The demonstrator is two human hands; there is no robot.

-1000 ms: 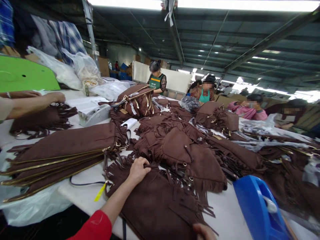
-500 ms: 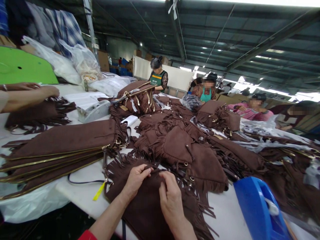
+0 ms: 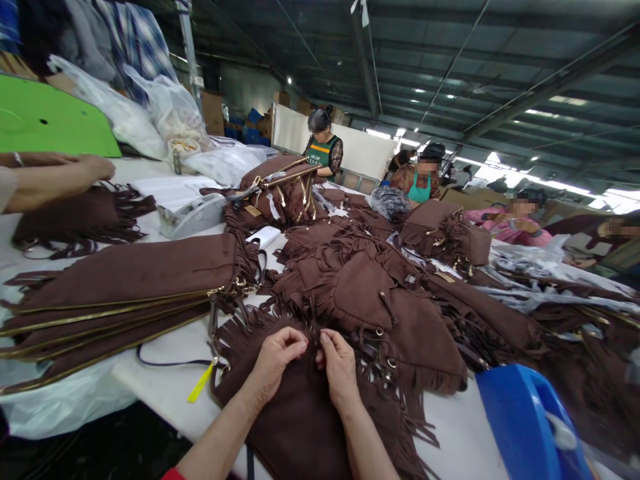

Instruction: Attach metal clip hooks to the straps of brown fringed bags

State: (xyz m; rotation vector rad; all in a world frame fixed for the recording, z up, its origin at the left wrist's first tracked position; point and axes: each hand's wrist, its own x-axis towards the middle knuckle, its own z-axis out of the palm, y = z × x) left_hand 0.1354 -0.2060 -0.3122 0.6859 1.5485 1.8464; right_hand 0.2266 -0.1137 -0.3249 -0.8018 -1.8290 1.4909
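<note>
A brown fringed bag [image 3: 295, 427] lies in front of me at the table's near edge, its fringe spread at the far and right sides. My left hand [image 3: 280, 360] rests over its upper part, thumb and forefinger pinched together. Close on the right, my right hand [image 3: 337, 363] is also pinched, at the fringe strips by the bag's upper edge. What exactly sits between the fingertips is too small to make out. A yellow tassel tag [image 3: 201, 381] and a dark strap hang at the bag's left.
Stacked brown bags with gold zippers [image 3: 125, 273] lie left; a heap of fringed bags [image 3: 360, 287] fills the middle. A blue tape dispenser [image 3: 525, 420] stands right, a grey one [image 3: 193, 217] left. A co-worker's hands [image 3: 60, 177] work far left. Several people sit or stand beyond the table.
My right hand has moved up and slightly left, its fingertips now closed at the fringe beside my left hand. The left hand stays pinched, and the view has shifted slightly.
</note>
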